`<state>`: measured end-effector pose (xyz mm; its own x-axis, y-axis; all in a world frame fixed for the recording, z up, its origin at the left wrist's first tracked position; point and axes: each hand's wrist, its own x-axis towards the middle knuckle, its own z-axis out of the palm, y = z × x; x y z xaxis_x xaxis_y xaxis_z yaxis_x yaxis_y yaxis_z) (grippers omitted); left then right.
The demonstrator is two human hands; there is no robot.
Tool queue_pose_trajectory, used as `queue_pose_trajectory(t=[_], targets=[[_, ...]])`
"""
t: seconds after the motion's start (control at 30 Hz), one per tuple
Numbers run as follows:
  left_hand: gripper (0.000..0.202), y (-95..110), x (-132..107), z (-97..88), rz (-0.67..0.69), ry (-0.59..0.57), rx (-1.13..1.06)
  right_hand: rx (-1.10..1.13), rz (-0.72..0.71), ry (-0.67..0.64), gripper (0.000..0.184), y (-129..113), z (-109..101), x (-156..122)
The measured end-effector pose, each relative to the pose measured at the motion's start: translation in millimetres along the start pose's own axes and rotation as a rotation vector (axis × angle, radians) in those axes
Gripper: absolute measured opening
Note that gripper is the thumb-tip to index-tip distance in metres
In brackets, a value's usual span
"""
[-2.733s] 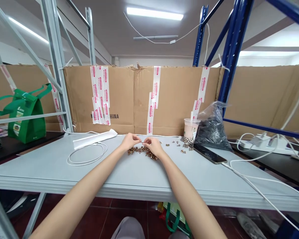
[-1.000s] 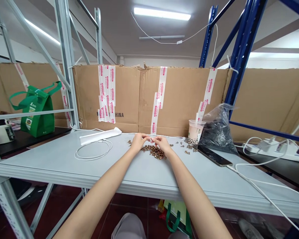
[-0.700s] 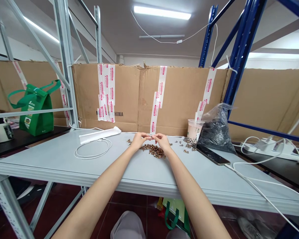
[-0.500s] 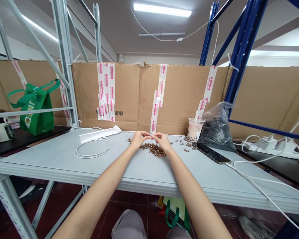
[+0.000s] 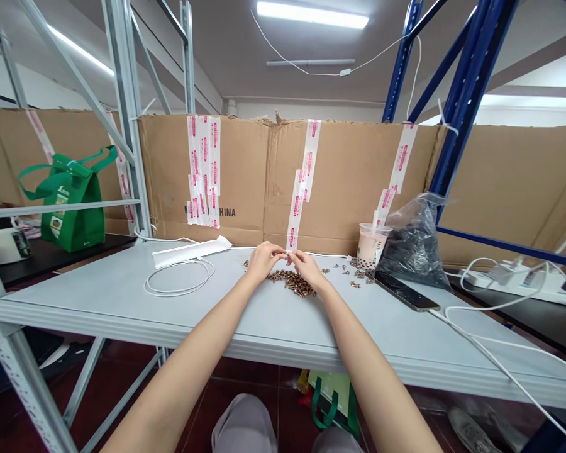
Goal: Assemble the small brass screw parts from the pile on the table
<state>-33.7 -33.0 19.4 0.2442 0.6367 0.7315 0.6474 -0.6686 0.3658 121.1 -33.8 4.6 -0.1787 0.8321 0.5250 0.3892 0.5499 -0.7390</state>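
My left hand [image 5: 265, 260] and my right hand [image 5: 306, 267] meet at the fingertips above the far middle of the grey shelf table [image 5: 188, 319]. Both are closed in a pinch. Whatever lies between the fingertips is too small to make out. Under and just in front of them spreads a pile of small brown, copper-coloured metal pieces [image 5: 298, 284], which look like screws or similar fasteners. To the right of my right hand, several loose small metal pieces [image 5: 355, 284] are scattered. A few more peek out left of my left hand.
At the right stand a bubble tea cup [image 5: 371, 246] and a clear bag of dark material [image 5: 412, 245], beside a phone [image 5: 403, 290] with a white cable. A coiled white cable [image 5: 179, 292] and white strip [image 5: 193, 250] lie left. Taped cardboard [image 5: 245, 182] closes the back.
The view has shifted slightly. Both hands stay pinched together over the pile, with only a small change at the fingertips.
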Motion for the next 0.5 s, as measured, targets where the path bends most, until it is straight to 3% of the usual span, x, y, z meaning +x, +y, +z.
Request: queue_pose_trajectory(t=[0.2,0.5], targets=[[0.020,-0.8,0.0,0.0,0.096,-0.057,0.033,-0.036,-0.046,-0.016,0.034,-0.2,2.9,-2.8],[0.020,2.7,-1.6,2.6,0.088,-0.072,0.017,-0.057,0.014,0.010,0.044,-1.1,2.3,-3.8]])
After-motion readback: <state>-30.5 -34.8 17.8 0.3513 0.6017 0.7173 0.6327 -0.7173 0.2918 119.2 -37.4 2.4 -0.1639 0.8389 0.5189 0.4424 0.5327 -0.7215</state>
